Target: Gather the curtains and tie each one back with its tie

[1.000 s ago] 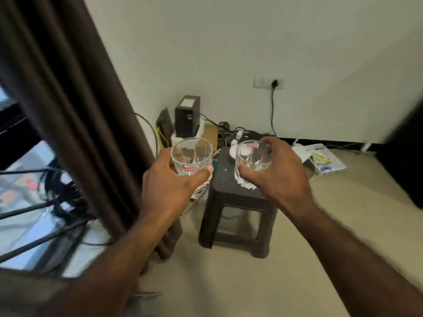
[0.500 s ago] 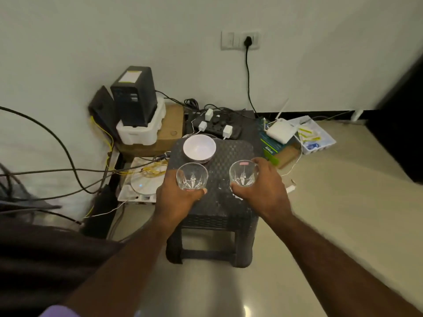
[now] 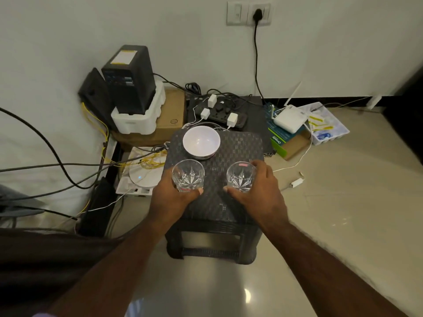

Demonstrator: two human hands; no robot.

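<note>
My left hand [image 3: 172,200] grips a clear cut-glass tumbler [image 3: 188,175] over the left side of a dark woven stool [image 3: 238,145]. My right hand [image 3: 258,196] grips a second tumbler [image 3: 240,176] over the stool's right side. I cannot tell whether the tumblers touch the stool top. Behind them a white bowl [image 3: 201,141] stands on the stool. A fold of dark brown curtain [image 3: 41,259] fills the lower left corner. No curtain tie shows.
Against the wall stand a black box in white foam [image 3: 131,85], a cardboard carton [image 3: 170,115], a power strip with chargers [image 3: 219,113] and a white router [image 3: 289,118]. Loose cables [image 3: 55,156] run across the left. Pale floor tiles [image 3: 343,213] lie to the right.
The view swung down from the hanging curtain to the stool. Both hands lowered their tumblers toward the stool top.
</note>
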